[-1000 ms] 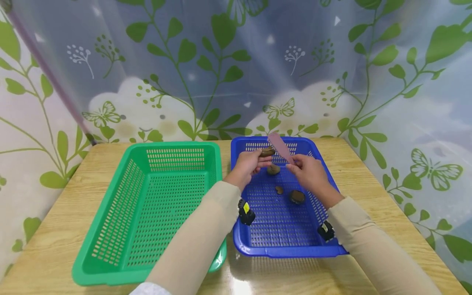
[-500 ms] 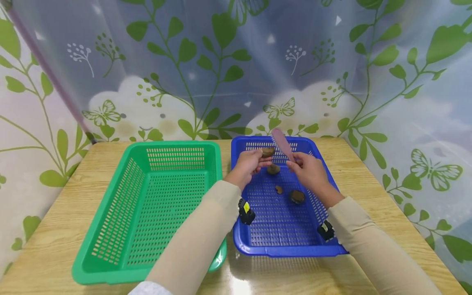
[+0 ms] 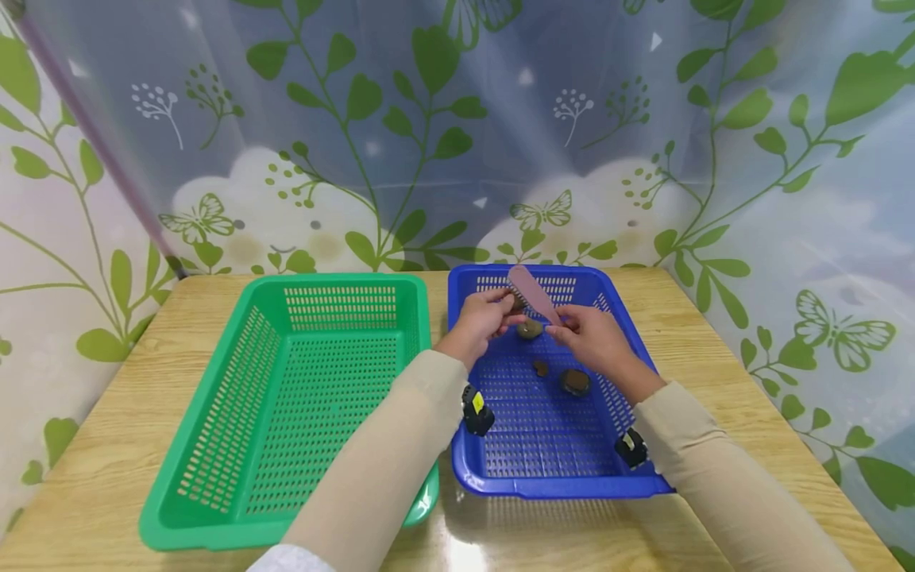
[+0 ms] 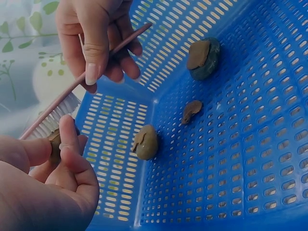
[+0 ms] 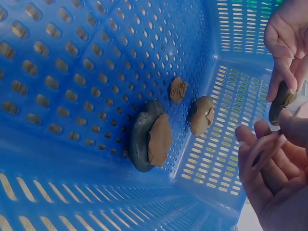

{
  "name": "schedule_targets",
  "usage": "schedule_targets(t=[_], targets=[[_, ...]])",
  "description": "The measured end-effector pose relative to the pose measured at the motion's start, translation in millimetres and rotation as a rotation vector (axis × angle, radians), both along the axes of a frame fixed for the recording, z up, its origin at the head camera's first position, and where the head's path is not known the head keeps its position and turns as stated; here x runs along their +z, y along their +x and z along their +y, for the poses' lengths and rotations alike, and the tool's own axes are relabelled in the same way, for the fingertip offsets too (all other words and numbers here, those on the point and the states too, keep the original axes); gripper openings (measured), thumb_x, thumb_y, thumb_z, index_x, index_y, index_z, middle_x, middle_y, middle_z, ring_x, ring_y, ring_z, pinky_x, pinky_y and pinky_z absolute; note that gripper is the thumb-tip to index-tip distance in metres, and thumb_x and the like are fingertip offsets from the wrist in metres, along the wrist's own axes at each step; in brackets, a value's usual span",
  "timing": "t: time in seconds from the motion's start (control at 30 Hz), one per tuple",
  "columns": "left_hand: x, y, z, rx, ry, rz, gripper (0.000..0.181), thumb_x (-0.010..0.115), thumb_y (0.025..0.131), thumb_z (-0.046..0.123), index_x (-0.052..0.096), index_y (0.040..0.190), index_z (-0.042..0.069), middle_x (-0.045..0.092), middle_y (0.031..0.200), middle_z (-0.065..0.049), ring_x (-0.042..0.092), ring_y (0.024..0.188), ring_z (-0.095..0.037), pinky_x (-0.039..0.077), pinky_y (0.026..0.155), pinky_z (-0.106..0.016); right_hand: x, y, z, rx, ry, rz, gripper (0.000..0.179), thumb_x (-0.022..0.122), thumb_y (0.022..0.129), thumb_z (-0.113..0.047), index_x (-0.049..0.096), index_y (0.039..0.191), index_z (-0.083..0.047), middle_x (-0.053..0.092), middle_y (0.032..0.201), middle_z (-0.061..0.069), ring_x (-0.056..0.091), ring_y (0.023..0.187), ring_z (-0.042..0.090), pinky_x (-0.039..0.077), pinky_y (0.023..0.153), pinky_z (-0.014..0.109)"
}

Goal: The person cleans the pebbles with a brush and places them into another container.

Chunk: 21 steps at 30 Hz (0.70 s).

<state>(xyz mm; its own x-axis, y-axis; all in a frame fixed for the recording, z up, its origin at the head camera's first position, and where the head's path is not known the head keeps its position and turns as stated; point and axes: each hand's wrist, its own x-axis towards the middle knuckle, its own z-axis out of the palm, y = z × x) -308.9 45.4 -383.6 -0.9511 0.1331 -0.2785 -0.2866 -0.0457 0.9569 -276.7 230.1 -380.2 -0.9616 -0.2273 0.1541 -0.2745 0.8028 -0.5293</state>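
Note:
Over the back of the blue basket [image 3: 543, 433], my left hand [image 3: 477, 324] pinches a dark stone [image 5: 276, 108] with brown clay-like dirt on it. My right hand [image 3: 596, 340] grips a pink brush [image 3: 538, 295] by its handle. In the left wrist view, the white bristles [image 4: 57, 115] lie right at the held stone, which is mostly hidden by fingers. Inside the basket rest a larger dark stone [image 5: 143, 137] bearing a flat brown slab, a tan stone [image 4: 147, 143] with a brown patch, and a small brown lump [image 4: 192, 111].
A green basket [image 3: 336, 397] stands left of the blue one on the wooden table [image 3: 107, 469]. A patterned curtain [image 3: 457, 135] hangs behind and along both sides. Small black cameras [image 3: 632, 449] sit on the wrists, over the blue basket.
The brush first rose slightly away from the stone, then came down and left over it. The left hand has turned the stone a little and stays in the same place.

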Motion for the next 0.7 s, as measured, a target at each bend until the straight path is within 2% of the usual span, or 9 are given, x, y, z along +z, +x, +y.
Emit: schedule_targets(t=[0.17, 0.3, 0.47, 0.6, 0.7], targets=[[-1.6, -0.6, 0.9, 0.008, -0.015, 0.013, 0.036, 0.051, 0.102, 0.019, 0.057, 0.137, 0.013, 0.074, 0.097, -0.01, 0.057, 0.058, -0.004, 0.038, 0.053, -0.018, 0.5, 0.1, 1.2, -0.028, 0.017, -0.006, 0.023, 0.063, 0.096, -0.017, 0.067, 0.109, 0.0, 0.07, 0.077, 0.008, 0.05, 0.059, 0.015, 0.038, 0.054, 0.029], [-2.0, -1.5, 1.0, 0.005, -0.007, 0.02, 0.036, 0.052, 0.102, 0.019, 0.056, 0.137, 0.012, 0.073, 0.102, -0.013, 0.057, 0.057, -0.003, 0.036, 0.053, -0.018, 1.6, 0.5, 1.8, -0.07, 0.032, 0.01, 0.027, 0.064, 0.095, -0.019, 0.067, 0.113, 0.0, 0.071, 0.081, 0.01, 0.051, 0.059, 0.016, 0.038, 0.053, 0.029], [-1.8, -1.8, 1.0, 0.004, -0.005, 0.021, 0.037, 0.052, 0.102, 0.018, 0.055, 0.138, 0.011, 0.073, 0.103, -0.014, 0.057, 0.057, -0.003, 0.036, 0.052, -0.017, 3.2, 1.9, 2.3, -0.126, 0.044, 0.03, 0.033, 0.064, 0.095, -0.02, 0.065, 0.12, 0.001, 0.072, 0.092, 0.015, 0.057, 0.065, 0.021, 0.042, 0.057, 0.033], [-0.8, -0.7, 0.8, 0.009, -0.006, 0.014, 0.038, 0.05, 0.102, 0.018, 0.053, 0.139, 0.011, 0.073, 0.099, -0.013, 0.056, 0.057, -0.003, 0.037, 0.052, -0.018, 3.2, 1.9, 3.2, -0.166, 0.042, 0.037, 0.037, 0.06, 0.097, -0.021, 0.061, 0.125, 0.003, 0.071, 0.102, 0.018, 0.066, 0.077, 0.027, 0.051, 0.066, 0.04], [0.4, 0.2, 0.8, 0.015, -0.004, 0.011, 0.038, 0.049, 0.103, 0.018, 0.053, 0.14, 0.01, 0.074, 0.096, -0.012, 0.055, 0.056, -0.004, 0.037, 0.052, -0.017, 3.1, 1.4, 3.7, -0.173, 0.034, 0.041, 0.036, 0.06, 0.098, -0.021, 0.062, 0.124, 0.003, 0.072, 0.097, 0.017, 0.066, 0.074, 0.026, 0.05, 0.063, 0.038]])
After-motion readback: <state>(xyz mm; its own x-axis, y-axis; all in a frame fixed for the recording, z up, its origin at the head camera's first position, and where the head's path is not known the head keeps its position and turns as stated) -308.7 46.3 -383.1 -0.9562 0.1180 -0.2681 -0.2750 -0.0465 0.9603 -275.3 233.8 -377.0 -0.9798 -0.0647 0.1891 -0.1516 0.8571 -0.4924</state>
